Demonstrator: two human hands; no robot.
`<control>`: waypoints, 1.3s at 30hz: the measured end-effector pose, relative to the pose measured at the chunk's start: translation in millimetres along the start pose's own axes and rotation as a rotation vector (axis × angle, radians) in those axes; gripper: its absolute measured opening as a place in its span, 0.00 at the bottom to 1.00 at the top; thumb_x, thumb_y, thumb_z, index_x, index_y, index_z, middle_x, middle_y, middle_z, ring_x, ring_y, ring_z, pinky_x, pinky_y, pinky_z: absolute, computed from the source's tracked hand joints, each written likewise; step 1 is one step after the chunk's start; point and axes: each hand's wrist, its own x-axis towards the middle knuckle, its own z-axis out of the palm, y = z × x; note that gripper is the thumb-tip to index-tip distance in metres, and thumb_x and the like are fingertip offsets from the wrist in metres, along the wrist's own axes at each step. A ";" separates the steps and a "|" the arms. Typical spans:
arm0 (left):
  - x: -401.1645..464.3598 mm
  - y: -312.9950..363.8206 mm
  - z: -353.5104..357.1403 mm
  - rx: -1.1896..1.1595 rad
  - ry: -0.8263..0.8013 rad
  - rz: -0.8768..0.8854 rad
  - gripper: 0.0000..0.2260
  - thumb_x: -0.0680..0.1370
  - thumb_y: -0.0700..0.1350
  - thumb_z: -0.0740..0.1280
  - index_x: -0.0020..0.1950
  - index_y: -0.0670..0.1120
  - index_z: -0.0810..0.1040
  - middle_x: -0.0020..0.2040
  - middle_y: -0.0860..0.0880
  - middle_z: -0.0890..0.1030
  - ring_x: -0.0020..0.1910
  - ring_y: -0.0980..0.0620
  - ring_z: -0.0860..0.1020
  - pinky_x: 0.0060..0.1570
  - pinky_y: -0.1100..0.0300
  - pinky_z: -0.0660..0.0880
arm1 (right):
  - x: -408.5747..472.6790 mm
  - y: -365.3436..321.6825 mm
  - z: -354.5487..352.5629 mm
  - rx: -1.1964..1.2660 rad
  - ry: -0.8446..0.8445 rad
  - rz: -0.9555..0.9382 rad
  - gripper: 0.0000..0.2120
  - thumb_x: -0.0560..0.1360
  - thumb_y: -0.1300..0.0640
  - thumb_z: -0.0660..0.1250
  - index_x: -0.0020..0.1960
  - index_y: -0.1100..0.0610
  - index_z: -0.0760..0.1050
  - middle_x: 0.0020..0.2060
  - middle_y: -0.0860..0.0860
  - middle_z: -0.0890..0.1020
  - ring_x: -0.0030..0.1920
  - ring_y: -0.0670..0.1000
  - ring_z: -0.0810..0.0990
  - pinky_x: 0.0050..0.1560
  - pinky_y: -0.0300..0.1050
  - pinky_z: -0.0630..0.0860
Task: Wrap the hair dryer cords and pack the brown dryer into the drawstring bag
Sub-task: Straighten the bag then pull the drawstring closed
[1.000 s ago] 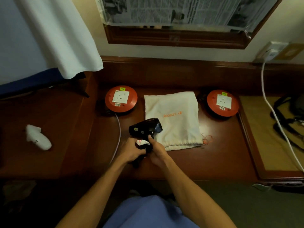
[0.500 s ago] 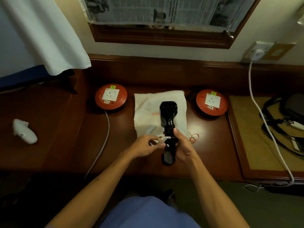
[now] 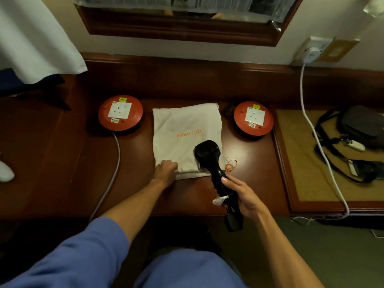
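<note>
A dark brown hair dryer (image 3: 207, 154) has its cord wound round the handle, and its plug hangs below. My right hand (image 3: 242, 196) grips that handle, holding the dryer over the near right corner of the bag. The white drawstring bag (image 3: 185, 125) lies flat on the wooden desk (image 3: 62, 163), with orange lettering and an orange drawstring (image 3: 231, 165) at its near right. My left hand (image 3: 166, 170) rests on the bag's near left edge, fingers curled at the opening; whether it pinches the cloth is hidden.
Two red round socket reels (image 3: 120, 113) (image 3: 253, 118) flank the bag. A white cable (image 3: 318, 142) runs from a wall socket (image 3: 311, 50) across a tan mat holding a black strapped pouch (image 3: 361, 127). A white object (image 3: 5, 173) lies at far left.
My left hand has let go of the dryer and moved left to the bag's near edge. My right hand has carried the dryer right and nearer, off the middle of the bag.
</note>
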 end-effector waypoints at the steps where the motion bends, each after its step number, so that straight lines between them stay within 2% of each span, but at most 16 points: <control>1: 3.1 -1.1 -0.6 -0.079 0.010 -0.022 0.08 0.81 0.45 0.67 0.56 0.44 0.83 0.58 0.41 0.82 0.58 0.39 0.80 0.53 0.51 0.76 | -1.4 0.1 -1.2 -0.015 -0.015 0.010 0.25 0.71 0.52 0.77 0.67 0.52 0.80 0.54 0.63 0.83 0.42 0.60 0.82 0.43 0.55 0.79; 3: 5.8 -1.7 -6.1 -0.276 0.066 -0.079 0.07 0.81 0.44 0.70 0.52 0.42 0.86 0.50 0.42 0.86 0.51 0.42 0.83 0.48 0.56 0.75 | -3.9 -1.9 -4.6 -0.065 -0.043 0.034 0.23 0.72 0.57 0.78 0.66 0.51 0.81 0.56 0.63 0.83 0.46 0.59 0.83 0.45 0.54 0.81; 5: 7.7 -3.4 -15.7 -0.457 0.161 -0.118 0.05 0.79 0.42 0.72 0.51 0.41 0.87 0.46 0.42 0.87 0.47 0.44 0.83 0.48 0.56 0.76 | -5.2 -6.3 -6.4 -0.163 -0.092 0.052 0.22 0.72 0.58 0.77 0.65 0.50 0.81 0.58 0.63 0.83 0.50 0.59 0.84 0.44 0.51 0.82; 8: 2.5 -1.1 -39.1 -0.617 0.243 -0.109 0.05 0.79 0.38 0.73 0.52 0.38 0.87 0.45 0.44 0.85 0.44 0.48 0.81 0.48 0.55 0.77 | 0.9 -14.4 -3.8 -0.395 -0.190 0.051 0.25 0.71 0.57 0.79 0.67 0.47 0.81 0.59 0.59 0.84 0.52 0.61 0.85 0.50 0.58 0.83; 11: -4.4 6.2 -63.0 -0.671 0.286 -0.068 0.06 0.79 0.40 0.74 0.54 0.38 0.86 0.42 0.45 0.84 0.37 0.53 0.79 0.41 0.60 0.74 | 14.0 -21.4 8.9 -0.562 -0.270 0.054 0.26 0.72 0.61 0.78 0.67 0.48 0.80 0.56 0.57 0.83 0.44 0.58 0.85 0.43 0.49 0.84; 12: -7.8 8.5 -69.7 -0.676 0.275 -0.045 0.07 0.79 0.40 0.74 0.55 0.39 0.86 0.42 0.45 0.84 0.37 0.53 0.80 0.39 0.60 0.76 | 19.5 -22.7 13.3 -0.601 -0.291 0.047 0.26 0.72 0.62 0.78 0.68 0.49 0.80 0.55 0.57 0.83 0.41 0.56 0.85 0.42 0.48 0.85; 14: -13.5 11.2 -80.3 -0.645 0.259 -0.009 0.09 0.79 0.41 0.74 0.57 0.39 0.86 0.45 0.45 0.85 0.41 0.50 0.82 0.42 0.63 0.76 | 30.8 -24.6 20.0 -0.673 -0.302 0.010 0.27 0.71 0.63 0.78 0.69 0.50 0.79 0.54 0.58 0.83 0.40 0.53 0.84 0.43 0.51 0.85; 18: -23.1 8.3 -94.4 -0.524 0.263 0.038 0.09 0.79 0.41 0.73 0.58 0.40 0.86 0.53 0.46 0.86 0.52 0.50 0.81 0.54 0.56 0.77 | 47.4 -31.8 26.1 -0.669 -0.174 -0.095 0.28 0.71 0.64 0.79 0.70 0.54 0.78 0.53 0.59 0.83 0.37 0.55 0.84 0.47 0.58 0.85; 22: -29.8 11.3 -113.7 -0.498 0.365 0.054 0.09 0.80 0.43 0.73 0.58 0.42 0.87 0.55 0.46 0.87 0.53 0.52 0.80 0.52 0.60 0.72 | 54.1 -44.4 35.0 -0.606 -0.013 -0.212 0.28 0.72 0.65 0.78 0.70 0.58 0.77 0.53 0.59 0.83 0.32 0.51 0.84 0.34 0.40 0.82; 24: -29.2 16.1 -126.7 -0.480 0.404 0.075 0.10 0.79 0.45 0.73 0.59 0.44 0.87 0.55 0.47 0.87 0.54 0.52 0.82 0.52 0.60 0.72 | 58.9 -47.5 38.9 -0.576 0.076 -0.272 0.25 0.73 0.65 0.77 0.69 0.59 0.77 0.49 0.60 0.83 0.31 0.47 0.83 0.31 0.36 0.79; 27: -22.8 24.3 -143.7 -0.469 0.430 0.132 0.11 0.79 0.47 0.74 0.59 0.44 0.87 0.54 0.47 0.87 0.51 0.52 0.83 0.52 0.59 0.77 | 65.4 -55.6 44.2 -0.616 0.172 -0.334 0.24 0.73 0.66 0.76 0.68 0.60 0.78 0.51 0.62 0.84 0.32 0.46 0.83 0.30 0.37 0.78; 30: -15.6 33.0 -161.2 -0.459 0.453 0.205 0.11 0.78 0.48 0.74 0.58 0.46 0.87 0.53 0.48 0.87 0.49 0.54 0.84 0.51 0.58 0.81 | 68.0 -63.9 51.6 -0.875 0.189 -0.296 0.23 0.72 0.66 0.74 0.66 0.58 0.75 0.53 0.59 0.82 0.37 0.48 0.82 0.32 0.36 0.77; 33: -10.9 38.6 -176.4 -0.460 0.427 0.253 0.09 0.78 0.47 0.75 0.56 0.46 0.87 0.48 0.49 0.87 0.37 0.59 0.84 0.38 0.64 0.80 | 71.4 -60.6 61.8 -1.057 0.174 -0.249 0.21 0.72 0.64 0.73 0.60 0.56 0.68 0.50 0.57 0.81 0.39 0.52 0.82 0.31 0.40 0.76; 34: -10.1 40.1 -179.6 -0.446 0.414 0.270 0.08 0.78 0.47 0.75 0.55 0.47 0.87 0.47 0.50 0.87 0.35 0.59 0.84 0.37 0.64 0.80 | 73.3 -58.4 66.3 -1.102 0.176 -0.265 0.20 0.73 0.62 0.73 0.59 0.55 0.67 0.50 0.57 0.81 0.41 0.53 0.81 0.32 0.42 0.75; 37: -10.6 43.0 -184.9 -0.434 0.405 0.330 0.06 0.77 0.48 0.75 0.52 0.47 0.88 0.43 0.49 0.87 0.35 0.55 0.85 0.41 0.57 0.83 | 83.5 -56.7 82.0 -1.207 0.239 -0.336 0.17 0.73 0.59 0.73 0.56 0.53 0.67 0.50 0.55 0.81 0.45 0.55 0.80 0.37 0.49 0.77; 39: -11.6 45.6 -187.1 -0.436 0.382 0.363 0.05 0.77 0.48 0.76 0.50 0.48 0.88 0.40 0.50 0.87 0.34 0.54 0.85 0.42 0.57 0.83 | 94.8 -58.9 91.0 -1.204 0.284 -0.378 0.18 0.73 0.58 0.73 0.56 0.54 0.67 0.50 0.54 0.80 0.46 0.56 0.80 0.39 0.51 0.78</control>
